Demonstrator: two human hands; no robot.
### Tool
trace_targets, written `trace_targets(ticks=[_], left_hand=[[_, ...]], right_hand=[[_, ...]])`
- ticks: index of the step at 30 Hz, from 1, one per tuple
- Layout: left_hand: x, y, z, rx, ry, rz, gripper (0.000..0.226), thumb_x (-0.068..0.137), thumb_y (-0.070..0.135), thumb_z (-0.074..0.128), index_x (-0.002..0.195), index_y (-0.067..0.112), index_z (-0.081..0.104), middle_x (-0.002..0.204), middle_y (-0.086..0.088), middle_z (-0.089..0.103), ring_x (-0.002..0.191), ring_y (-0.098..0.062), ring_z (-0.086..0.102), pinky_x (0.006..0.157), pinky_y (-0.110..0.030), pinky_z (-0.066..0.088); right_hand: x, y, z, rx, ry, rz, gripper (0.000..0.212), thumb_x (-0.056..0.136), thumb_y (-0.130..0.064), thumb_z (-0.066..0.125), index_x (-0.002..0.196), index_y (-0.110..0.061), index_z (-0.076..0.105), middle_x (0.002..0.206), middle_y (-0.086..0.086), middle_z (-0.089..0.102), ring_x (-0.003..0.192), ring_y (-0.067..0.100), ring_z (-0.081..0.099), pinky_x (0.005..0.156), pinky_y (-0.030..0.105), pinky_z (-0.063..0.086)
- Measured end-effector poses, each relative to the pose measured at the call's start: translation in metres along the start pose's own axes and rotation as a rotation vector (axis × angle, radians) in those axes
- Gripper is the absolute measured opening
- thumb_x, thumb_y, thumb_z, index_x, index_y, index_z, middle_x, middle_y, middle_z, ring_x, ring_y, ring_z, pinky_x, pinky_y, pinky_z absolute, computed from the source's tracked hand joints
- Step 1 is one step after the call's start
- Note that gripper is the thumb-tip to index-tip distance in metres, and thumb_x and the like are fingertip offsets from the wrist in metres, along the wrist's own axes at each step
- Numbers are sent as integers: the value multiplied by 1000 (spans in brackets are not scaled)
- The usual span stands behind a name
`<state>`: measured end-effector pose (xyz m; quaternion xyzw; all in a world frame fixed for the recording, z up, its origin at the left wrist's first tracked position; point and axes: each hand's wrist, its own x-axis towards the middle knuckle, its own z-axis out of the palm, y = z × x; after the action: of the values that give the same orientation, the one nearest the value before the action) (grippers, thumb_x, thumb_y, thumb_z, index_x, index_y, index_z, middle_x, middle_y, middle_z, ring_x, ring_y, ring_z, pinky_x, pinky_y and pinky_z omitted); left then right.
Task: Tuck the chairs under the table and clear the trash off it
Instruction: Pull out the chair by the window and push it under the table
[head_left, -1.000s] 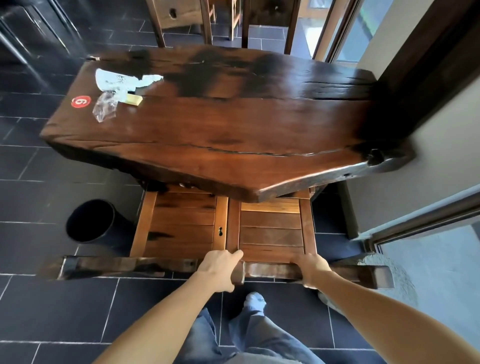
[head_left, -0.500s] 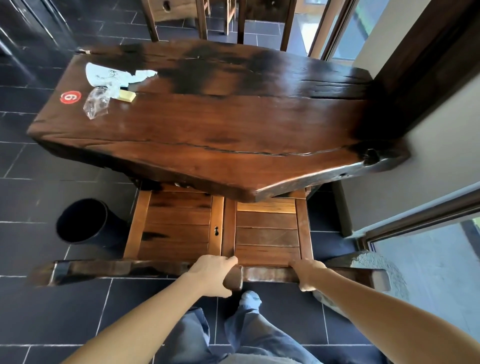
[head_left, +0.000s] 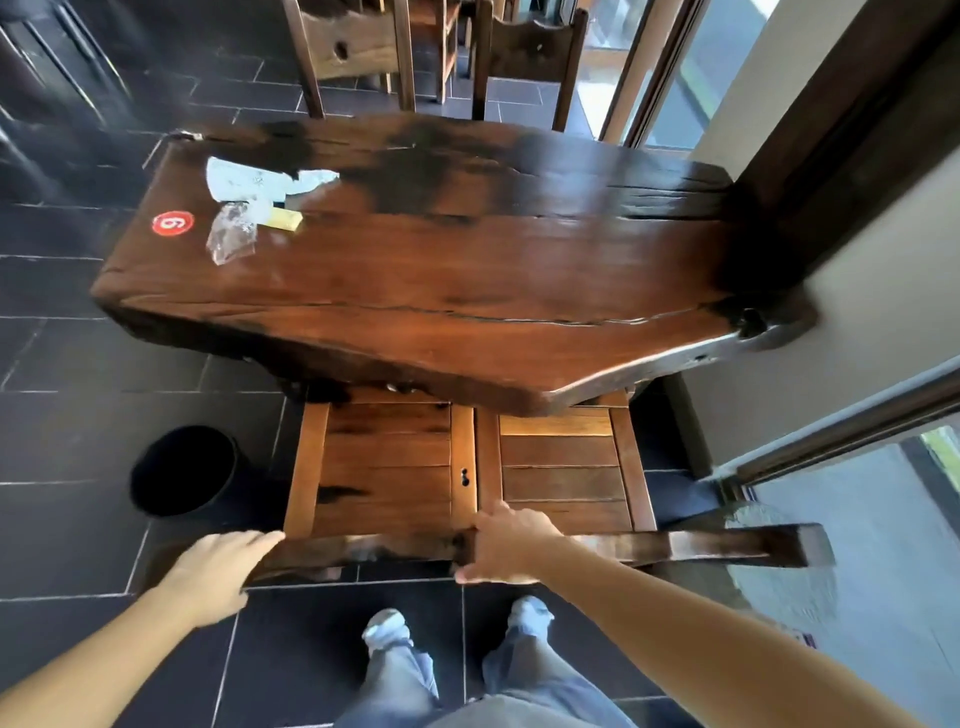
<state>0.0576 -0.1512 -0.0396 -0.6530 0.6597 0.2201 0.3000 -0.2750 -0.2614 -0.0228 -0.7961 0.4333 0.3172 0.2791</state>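
Two wooden chairs stand side by side, their seats (head_left: 387, 467) (head_left: 566, 467) partly under the dark slab table (head_left: 493, 270). Their top rails (head_left: 727, 545) form one line in front of me. My right hand (head_left: 506, 540) grips the rail where the two chairs meet. My left hand (head_left: 218, 571) lies with straight fingers at the left end of the left chair's rail, blurred. Trash lies on the table's far left: white paper (head_left: 260, 179), a clear plastic wrapper (head_left: 231, 234) and a yellow slip (head_left: 283, 218).
A black bin (head_left: 182, 470) stands on the dark tiled floor left of the chairs. Two more chairs (head_left: 358, 47) (head_left: 524, 52) stand beyond the table. A red sticker (head_left: 173, 223) marks the tabletop. A wall and door frame (head_left: 857, 130) close the right side.
My left hand let go of the rail's middle and moved to its left end. My right hand slid left to the joint between the chairs.
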Motion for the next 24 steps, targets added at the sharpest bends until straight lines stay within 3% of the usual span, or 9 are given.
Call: trace_targets(ticks=[2,4,7,12,17,24], left_hand=[[0,-3,2,48,61,-8,69,86,28,56,147,31,24,145,13,41,133,-11,39,108,-28,31],[2,-11,-1,73,38,-98,63,82,29,59,139,33,34,139,13,45,130,-14,41,104,-34,33],[2,-29,-8,47,-44,-141,49,70,31,65,117,31,52,122,9,58,114,-16,57,88,-32,50],[5,-34,-10,70,-70,-99,43,69,29,66,111,26,58,114,5,64,106,-18,63,81,-29,52],[2,-35,-7,85,-101,-82,41,68,31,67,108,24,59,107,6,66,99,-17,65,73,-27,51],[-5,-29,0,63,-109,-92,41,70,28,67,110,22,58,108,4,65,99,-18,65,75,-28,52]], right_hand=[[3,-12,8,-91,78,65,85,71,-57,73,137,-18,37,134,7,42,116,34,54,95,51,45],[2,-13,15,-55,128,107,84,70,-40,81,136,-21,34,130,7,48,117,32,55,98,50,42],[1,-14,18,-9,187,149,70,72,-33,80,128,-24,39,120,3,61,114,28,58,94,43,43],[-2,-25,14,-27,176,226,55,77,-6,71,123,-22,44,116,4,63,109,30,59,92,47,44],[-4,-27,19,-106,139,233,64,74,-10,72,127,-24,40,114,3,64,108,30,60,92,50,40],[-2,-23,26,-149,157,210,65,74,-15,71,127,-26,37,112,1,65,108,29,61,95,54,38]])
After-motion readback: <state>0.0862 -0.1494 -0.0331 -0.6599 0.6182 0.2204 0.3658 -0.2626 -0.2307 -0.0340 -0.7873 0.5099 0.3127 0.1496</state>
